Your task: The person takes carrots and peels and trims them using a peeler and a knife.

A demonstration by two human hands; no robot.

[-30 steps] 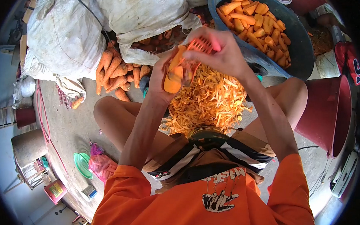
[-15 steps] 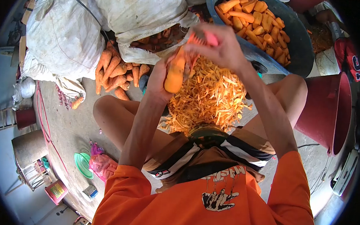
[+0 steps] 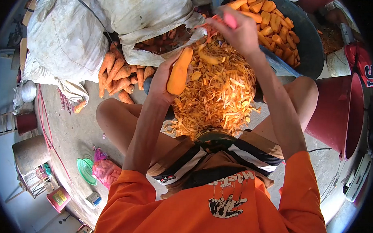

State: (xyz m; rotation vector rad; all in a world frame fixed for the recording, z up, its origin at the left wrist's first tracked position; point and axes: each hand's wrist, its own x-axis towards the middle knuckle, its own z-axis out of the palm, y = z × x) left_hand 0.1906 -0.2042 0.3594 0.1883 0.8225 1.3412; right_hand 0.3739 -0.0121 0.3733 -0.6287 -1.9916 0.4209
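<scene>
A peeled orange carrot [image 3: 180, 72] lies tilted in my left hand [image 3: 160, 84], whose fingers wrap its left side and underside. My right hand [image 3: 240, 34], up and to the right near the blue tub, is closed around a peeler with a pink handle [image 3: 230, 20]. The peeler's red-orange head shows left of the fingers, a little blurred, apart from the carrot. Below both hands a large heap of orange peelings [image 3: 221, 91] rises between my legs. A strip or piece of peel [image 3: 209, 57] shows over the top of the heap.
Peeled carrots [image 3: 278, 27] lie in a blue tub [image 3: 312, 47] at the upper right. Unpeeled carrots [image 3: 117, 74] are piled beside white sacks [image 3: 65, 36] at the left. A dark red bucket [image 3: 332, 116] stands right. A green basin [image 3: 85, 170] and pink bag [image 3: 105, 171] lie lower left.
My right hand has moved up and right with the peeler, away from the carrot. The carrot, still in my left hand, now shows a smooth orange side with its dark patch out of sight.
</scene>
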